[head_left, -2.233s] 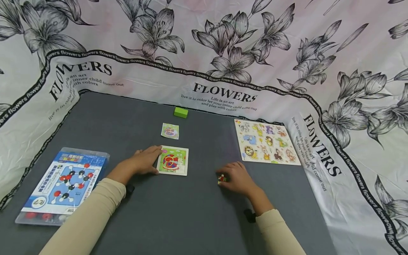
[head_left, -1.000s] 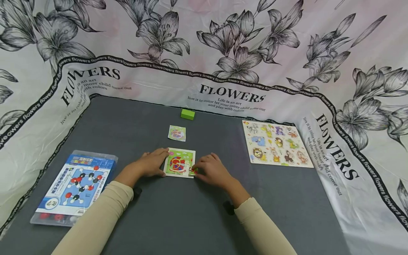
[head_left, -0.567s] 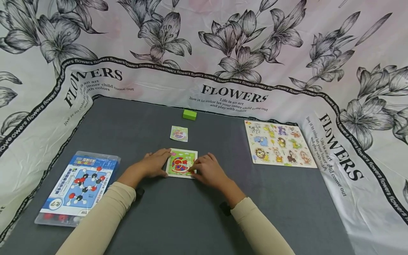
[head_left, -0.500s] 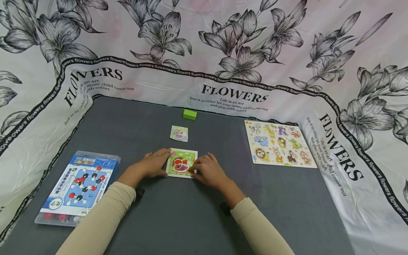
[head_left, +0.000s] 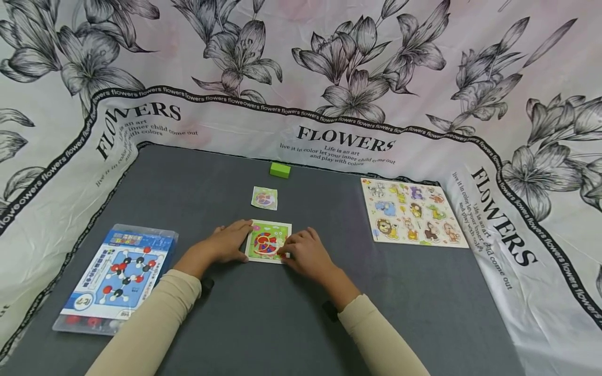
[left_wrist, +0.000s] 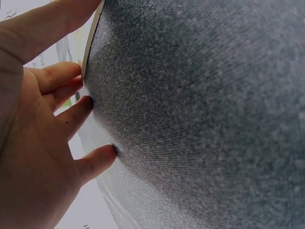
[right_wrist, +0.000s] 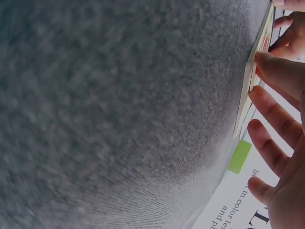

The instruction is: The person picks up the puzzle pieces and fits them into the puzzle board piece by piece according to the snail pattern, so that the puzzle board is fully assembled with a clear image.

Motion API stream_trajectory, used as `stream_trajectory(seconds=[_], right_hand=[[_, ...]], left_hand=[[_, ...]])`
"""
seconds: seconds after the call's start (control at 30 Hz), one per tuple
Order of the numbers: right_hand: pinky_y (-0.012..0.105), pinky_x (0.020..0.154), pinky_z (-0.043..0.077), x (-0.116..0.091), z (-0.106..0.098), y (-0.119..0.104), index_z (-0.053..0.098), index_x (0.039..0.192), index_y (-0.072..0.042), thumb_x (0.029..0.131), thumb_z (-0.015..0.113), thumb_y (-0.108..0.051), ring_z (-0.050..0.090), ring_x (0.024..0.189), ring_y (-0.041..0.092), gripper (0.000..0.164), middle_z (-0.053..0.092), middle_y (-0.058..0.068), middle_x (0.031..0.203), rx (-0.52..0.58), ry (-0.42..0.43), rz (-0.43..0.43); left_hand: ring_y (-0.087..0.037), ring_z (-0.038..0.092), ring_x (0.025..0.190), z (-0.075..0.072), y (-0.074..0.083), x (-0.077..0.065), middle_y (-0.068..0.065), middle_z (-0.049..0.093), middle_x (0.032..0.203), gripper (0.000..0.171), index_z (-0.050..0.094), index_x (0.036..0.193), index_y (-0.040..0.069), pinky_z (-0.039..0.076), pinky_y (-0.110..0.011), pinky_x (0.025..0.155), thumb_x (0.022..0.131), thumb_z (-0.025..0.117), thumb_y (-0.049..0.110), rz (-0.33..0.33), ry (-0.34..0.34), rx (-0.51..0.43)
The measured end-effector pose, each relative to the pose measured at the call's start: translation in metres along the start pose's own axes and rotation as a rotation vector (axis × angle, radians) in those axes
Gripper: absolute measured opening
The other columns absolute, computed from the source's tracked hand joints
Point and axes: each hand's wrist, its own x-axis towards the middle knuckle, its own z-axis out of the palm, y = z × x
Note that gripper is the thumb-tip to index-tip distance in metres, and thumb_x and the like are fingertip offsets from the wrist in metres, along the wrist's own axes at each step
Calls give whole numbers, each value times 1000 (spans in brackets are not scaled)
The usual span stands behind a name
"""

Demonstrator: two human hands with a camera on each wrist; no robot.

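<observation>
A small square puzzle board with a white border and a red spiral figure on green lies flat on the grey table. My left hand rests against its left side, thumb near the lower corner and fingers at the upper one. In the left wrist view, those fingers are spread and fairly straight along the board's edge. Over the lower right part of the board is my right hand, thumb and forefinger pinching a small puzzle piece, mostly hidden; its other fingers are spread.
Behind the board lie a small picture card and a green block. An animal puzzle board is at the back right. A molecule model box sits at the left. Floral cloth rises behind the table.
My right hand has brought the small puzzle piece leftward from the table to the board's lower right part. The left hand stays at the board's left side. The head view has shifted slightly.
</observation>
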Motion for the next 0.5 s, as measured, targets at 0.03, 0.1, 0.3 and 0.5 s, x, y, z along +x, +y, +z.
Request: stream_trajectory(seconds=[0.03, 0.1, 0.3, 0.5], right_hand=[[57, 106, 36, 0, 1, -1, 78, 101, -26, 85, 75, -31, 58, 103, 19, 17, 69, -5, 101, -5, 1, 0], [58, 106, 35, -1, 2, -3, 78, 101, -25, 86, 75, -30, 58, 102, 19, 16, 69, -6, 99, -28, 8, -4], [58, 108, 33, -5, 3, -9, 76, 108, -28, 90, 70, -27, 58, 107, 19, 19, 69, -7, 103, -125, 3, -29], [56, 110, 33, -7, 5, -10, 76, 107, -28, 90, 70, -24, 55, 113, 21, 18, 67, -6, 108, -81, -21, -9]], left_hand=[[-34, 20, 146, 0, -1, 0, -17, 23, 159, 84, 32, 149, 1, 20, -66, 109, 84, 77, 28, 0, -1, -1], [-34, 20, 147, 1, -2, 1, -17, 23, 159, 84, 33, 149, 1, 20, -67, 109, 83, 77, 28, 2, -4, -4], [-34, 21, 146, 4, -6, 3, -16, 24, 158, 82, 35, 148, 1, 22, -67, 108, 83, 78, 27, 3, -4, 5], [-35, 22, 145, 8, -8, 5, -17, 25, 158, 82, 35, 147, 1, 23, -67, 107, 83, 78, 28, 9, -5, 11]])
